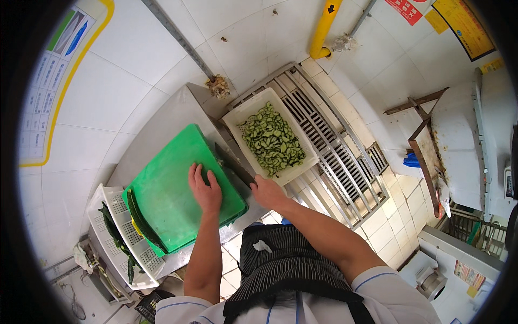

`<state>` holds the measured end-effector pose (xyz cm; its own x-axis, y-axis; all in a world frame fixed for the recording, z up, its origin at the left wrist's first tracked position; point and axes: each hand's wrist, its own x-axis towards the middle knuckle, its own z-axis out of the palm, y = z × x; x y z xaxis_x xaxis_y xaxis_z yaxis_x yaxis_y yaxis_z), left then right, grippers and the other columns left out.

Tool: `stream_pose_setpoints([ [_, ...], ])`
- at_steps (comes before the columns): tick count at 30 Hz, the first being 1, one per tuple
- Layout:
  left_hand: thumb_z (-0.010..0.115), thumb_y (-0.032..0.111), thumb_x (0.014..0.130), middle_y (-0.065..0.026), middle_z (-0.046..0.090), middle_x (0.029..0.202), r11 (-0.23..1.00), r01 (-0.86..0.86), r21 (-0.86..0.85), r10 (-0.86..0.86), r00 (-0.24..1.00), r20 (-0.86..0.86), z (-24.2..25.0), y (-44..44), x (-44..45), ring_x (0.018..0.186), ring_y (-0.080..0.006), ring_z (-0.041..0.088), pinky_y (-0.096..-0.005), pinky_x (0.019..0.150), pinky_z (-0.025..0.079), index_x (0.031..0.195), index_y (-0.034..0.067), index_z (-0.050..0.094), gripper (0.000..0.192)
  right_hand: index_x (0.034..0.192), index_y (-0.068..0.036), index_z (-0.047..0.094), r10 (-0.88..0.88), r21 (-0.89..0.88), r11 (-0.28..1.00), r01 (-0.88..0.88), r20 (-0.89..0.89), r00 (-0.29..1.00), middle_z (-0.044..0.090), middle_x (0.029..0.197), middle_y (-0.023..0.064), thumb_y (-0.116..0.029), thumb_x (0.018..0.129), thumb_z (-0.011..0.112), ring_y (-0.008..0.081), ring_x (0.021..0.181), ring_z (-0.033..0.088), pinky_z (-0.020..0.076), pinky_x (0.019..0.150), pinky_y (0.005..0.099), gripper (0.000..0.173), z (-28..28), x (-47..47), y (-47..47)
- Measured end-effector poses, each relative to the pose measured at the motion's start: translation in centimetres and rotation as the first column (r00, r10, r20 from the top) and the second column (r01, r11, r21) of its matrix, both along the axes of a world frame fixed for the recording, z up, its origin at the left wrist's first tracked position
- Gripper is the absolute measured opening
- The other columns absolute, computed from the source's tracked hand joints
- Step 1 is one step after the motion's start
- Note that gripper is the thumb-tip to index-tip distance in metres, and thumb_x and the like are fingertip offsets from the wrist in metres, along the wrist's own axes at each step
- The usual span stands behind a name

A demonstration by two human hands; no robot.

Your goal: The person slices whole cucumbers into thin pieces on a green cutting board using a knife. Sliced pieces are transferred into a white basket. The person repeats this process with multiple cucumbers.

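Note:
My left hand [205, 189] lies on the green cutting board [168, 174] near its right side, fingers spread and holding nothing. In my right hand [269, 192] is the handle of a broad-bladed kitchen knife. Its dark blade [234, 165] extends away from me along the board's right edge. One whole cucumber [142, 222] sits at the left edge of the board. Beyond the knife stands a white plastic basket [306, 165] holding many cut green cucumber pieces [275, 139].
Under the board is a stainless steel table [156, 117]. A white perforated basket [150, 270] with whole cucumbers [112, 229] adjoins it on the left. The basket of pieces rests on a metal rack [319, 115] above tiled floor. A yellow pipe [322, 30] runs down the wall.

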<state>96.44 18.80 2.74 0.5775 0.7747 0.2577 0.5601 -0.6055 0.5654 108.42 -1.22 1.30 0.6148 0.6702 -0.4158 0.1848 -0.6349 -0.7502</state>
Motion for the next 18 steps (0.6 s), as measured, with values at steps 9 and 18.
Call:
stream_pose_setpoints([
  [9,0.071,0.018,0.110,-0.0233,0.061,0.160,1.000,0.006,0.002,-0.006,0.999,0.031,-0.1,-0.3,0.5,0.151,-0.0444,0.055,-0.0516,0.128,0.043,0.144,-0.003,0.068,0.039,0.117,0.000,0.060,-0.083,-0.091,0.992,0.092,0.094,0.992,0.076,0.096,0.0340,-0.031,0.114,0.061,0.0583,0.092,0.073,0.0562,0.085,0.0679,0.031,0.5,3.2,-3.2],
  [18,0.065,0.026,0.115,-0.0212,0.053,0.173,0.683,0.632,-0.366,-0.578,0.774,0.258,4.3,-7.6,7.0,0.160,-0.0404,0.051,-0.0509,0.133,0.039,0.159,0.002,0.061,0.051,0.141,-0.007,0.068,0.089,-0.158,0.987,-0.043,0.300,0.950,0.073,0.119,0.0252,-0.015,0.102,0.064,0.0470,0.106,0.074,0.0615,0.090,0.0574,0.040,5.8,6.3,-7.9],
])
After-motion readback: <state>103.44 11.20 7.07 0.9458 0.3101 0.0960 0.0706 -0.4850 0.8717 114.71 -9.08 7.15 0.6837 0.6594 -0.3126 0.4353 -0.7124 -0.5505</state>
